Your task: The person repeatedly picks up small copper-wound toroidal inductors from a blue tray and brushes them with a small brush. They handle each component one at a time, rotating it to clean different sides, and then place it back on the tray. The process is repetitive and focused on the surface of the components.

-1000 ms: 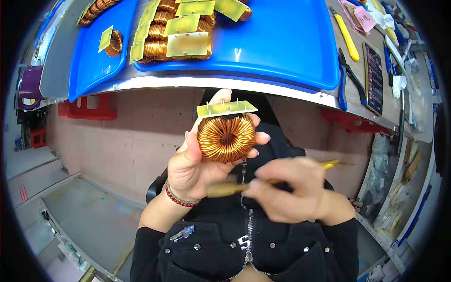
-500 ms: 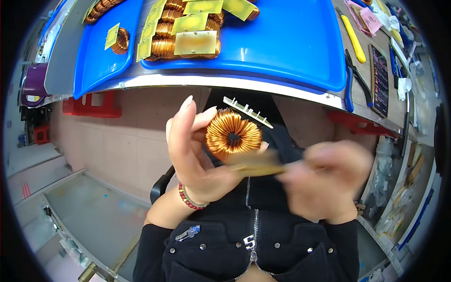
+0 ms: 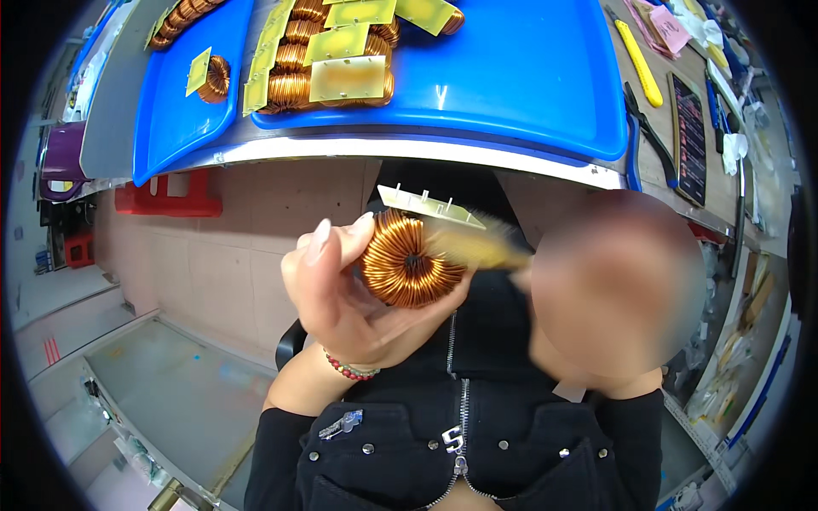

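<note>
My left hand (image 3: pixel 345 302) grips a ring-shaped copper wire coil (image 3: pixel 388 277) between thumb and fingers, in front of my body and below the table edge. A pale yellow-green circuit board (image 3: pixel 430 207) with several pins sits tilted on the coil's far side. My right hand (image 3: pixel 609 294) is blurred, its fingers closed on a tan, flat brush (image 3: pixel 477 247) smeared by motion. The brush end overlaps the upper right of the coil, just under the board; whether it touches cannot be told.
A large blue tray (image 3: pixel 520 77) carries several coils with yellow boards (image 3: pixel 348 78). On a smaller blue tray (image 3: pixel 162 128) lies a single coil (image 3: pixel 217 81). Blue-handled pliers (image 3: pixel 634 153), a yellow cutter knife (image 3: pixel 639 64) and a phone (image 3: pixel 688 140) lie at right. A purple mug (image 3: pixel 64 162) stands far left.
The brush has moved up from the coil's lower edge to beside the board, with my right hand rising. My left hand has shifted slightly left, and the coil and board have turned a little.
</note>
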A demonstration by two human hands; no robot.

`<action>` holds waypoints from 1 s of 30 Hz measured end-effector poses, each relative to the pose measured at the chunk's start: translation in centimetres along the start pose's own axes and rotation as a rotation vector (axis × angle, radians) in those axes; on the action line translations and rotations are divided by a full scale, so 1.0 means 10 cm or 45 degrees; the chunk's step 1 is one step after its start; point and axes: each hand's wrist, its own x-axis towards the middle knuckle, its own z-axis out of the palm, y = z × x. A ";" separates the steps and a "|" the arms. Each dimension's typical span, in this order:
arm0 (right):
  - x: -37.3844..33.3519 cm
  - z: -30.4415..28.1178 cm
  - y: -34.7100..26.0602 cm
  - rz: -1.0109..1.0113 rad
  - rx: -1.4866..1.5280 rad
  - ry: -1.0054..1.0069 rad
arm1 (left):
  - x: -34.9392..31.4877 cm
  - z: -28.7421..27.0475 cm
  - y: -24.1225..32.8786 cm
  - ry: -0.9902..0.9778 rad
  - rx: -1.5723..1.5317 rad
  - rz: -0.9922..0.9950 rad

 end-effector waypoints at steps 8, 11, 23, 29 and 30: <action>-0.02 0.19 -0.19 0.252 0.269 0.050 | 0.03 0.03 0.01 -0.071 -0.046 -0.032; -0.05 0.07 -0.23 0.089 0.458 -0.037 | 0.07 0.01 0.01 -0.055 0.024 -0.034; 0.16 0.35 -0.50 0.093 1.085 -0.285 | 0.07 0.13 -0.24 0.136 0.151 0.417; 0.10 0.34 -0.60 0.098 1.247 -0.263 | 0.12 0.11 -0.31 0.132 -0.036 -0.064; 0.09 0.34 -0.52 0.082 1.068 -0.169 | 0.11 0.09 -0.25 0.107 -0.045 -0.182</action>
